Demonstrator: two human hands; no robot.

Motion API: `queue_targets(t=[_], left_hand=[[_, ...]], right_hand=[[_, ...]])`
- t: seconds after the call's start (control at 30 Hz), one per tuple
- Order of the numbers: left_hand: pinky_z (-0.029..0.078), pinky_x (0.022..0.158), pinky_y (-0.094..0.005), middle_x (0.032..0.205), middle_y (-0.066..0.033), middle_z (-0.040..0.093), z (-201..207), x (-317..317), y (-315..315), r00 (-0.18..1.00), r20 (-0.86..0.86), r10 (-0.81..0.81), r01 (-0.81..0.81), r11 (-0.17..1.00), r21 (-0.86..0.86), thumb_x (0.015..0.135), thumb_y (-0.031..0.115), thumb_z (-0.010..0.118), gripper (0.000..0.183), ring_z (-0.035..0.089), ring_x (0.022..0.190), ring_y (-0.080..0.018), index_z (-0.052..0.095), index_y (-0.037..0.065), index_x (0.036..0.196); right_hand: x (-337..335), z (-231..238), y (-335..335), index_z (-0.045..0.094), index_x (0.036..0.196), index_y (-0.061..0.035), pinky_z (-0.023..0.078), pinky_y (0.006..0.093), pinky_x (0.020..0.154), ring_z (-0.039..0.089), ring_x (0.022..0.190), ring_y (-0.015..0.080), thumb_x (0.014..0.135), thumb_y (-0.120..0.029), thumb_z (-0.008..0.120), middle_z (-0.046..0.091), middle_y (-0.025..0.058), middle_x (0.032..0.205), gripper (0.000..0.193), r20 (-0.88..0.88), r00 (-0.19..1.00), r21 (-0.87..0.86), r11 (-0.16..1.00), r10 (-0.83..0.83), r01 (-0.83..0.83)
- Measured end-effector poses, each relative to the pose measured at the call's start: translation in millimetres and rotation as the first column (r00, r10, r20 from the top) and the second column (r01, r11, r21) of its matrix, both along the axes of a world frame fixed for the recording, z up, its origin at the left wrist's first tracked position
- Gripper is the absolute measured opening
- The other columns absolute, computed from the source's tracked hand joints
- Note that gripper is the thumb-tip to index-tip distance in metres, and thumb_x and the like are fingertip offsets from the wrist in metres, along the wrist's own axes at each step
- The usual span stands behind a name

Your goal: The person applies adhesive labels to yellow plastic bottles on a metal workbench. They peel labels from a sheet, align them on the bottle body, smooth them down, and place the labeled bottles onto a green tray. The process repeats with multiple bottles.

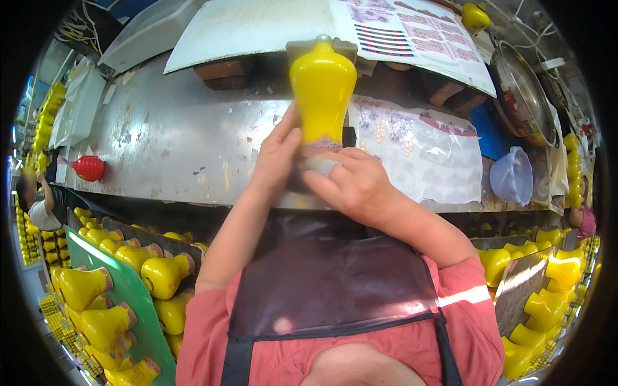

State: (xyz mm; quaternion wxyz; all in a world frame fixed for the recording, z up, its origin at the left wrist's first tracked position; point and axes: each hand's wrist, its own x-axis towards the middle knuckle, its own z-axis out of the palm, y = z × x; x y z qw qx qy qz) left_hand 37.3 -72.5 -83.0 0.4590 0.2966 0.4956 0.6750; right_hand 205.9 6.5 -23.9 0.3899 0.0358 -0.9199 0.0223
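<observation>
Across a wide metal workbench (167, 141), near edge running beneath the forearms, widest run of exposed metal to the left. Along the far side, hemming in the work, one white board (244, 32) raised on brown blocks (222, 72). At right, one printed sheet (418, 161), flat. At centre, one yellow vase (322, 90), patterned neck nearest the body. Left hand (277, 157) closed around the neck's side; right hand (354, 183) with fingers bent at the patterned band, cannot tell whether gripping. Far right, one lilac pail (512, 177); far left, one round red vessel (89, 168).

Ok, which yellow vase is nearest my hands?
The vase over the bench's middle, its patterned end by your left hand and right hand; the other vases are farther off, toward the picture's edges.
</observation>
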Motion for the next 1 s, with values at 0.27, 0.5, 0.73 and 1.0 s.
queue_targets(t=[0.27,0.5,0.73,1.0], left_hand=[[0.041,0.115,-0.0354,0.145,-0.0114,0.058,7.3,-30.3,18.7,0.995,-0.087,0.051,-0.048,0.998,0.029,0.111,0.017,0.049,0.050,0.055,0.132,-0.0219,0.041,0.004,0.159],[0.036,0.119,-0.0393,0.160,-0.0144,0.036,30.2,-14.1,41.2,0.997,-0.068,-0.037,0.040,0.998,0.051,0.105,0.017,0.059,0.083,0.043,0.143,-0.0276,0.007,0.018,0.170],[0.045,0.111,-0.0406,0.155,-0.0153,0.040,35.8,5.7,47.8,1.000,-0.004,0.013,-0.013,1.000,-0.006,0.099,0.012,0.063,0.091,0.049,0.136,-0.0277,0.003,0.018,0.168],[0.046,0.111,-0.0401,0.147,-0.0127,0.048,31.9,0.7,46.5,0.999,0.041,-0.033,0.033,0.999,0.003,0.096,0.011,0.063,0.079,0.051,0.134,-0.0265,0.022,0.012,0.164]], right_hand=[[-29.9,21.2,-28.3,0.070,0.082,-0.0093,0.047,0.0368,0.077,0.066,0.085,0.0226,0.082,-0.016,0.065,0.065,0.0060,0.082,0.008,0.430,0.899,0.113,0.993,-0.077,0.031],[-9.1,15.1,14.3,0.064,0.106,-0.0088,0.055,0.0467,0.068,0.069,0.081,0.0342,0.088,-0.013,0.070,0.069,0.0116,0.088,0.020,0.312,0.938,-0.478,0.829,-0.150,0.291],[30.5,12.4,74.0,0.070,0.119,-0.0060,0.055,0.0359,0.072,0.069,0.083,0.0228,0.091,-0.004,0.067,0.073,0.0087,0.096,0.027,0.044,0.934,-0.624,0.720,-0.355,0.303],[46.5,29.2,210.8,0.079,0.099,-0.0050,0.056,0.0401,0.082,0.071,0.085,0.0312,0.090,-0.016,0.060,0.075,0.0168,0.089,0.024,0.318,0.618,-0.425,0.475,-0.719,0.770]])
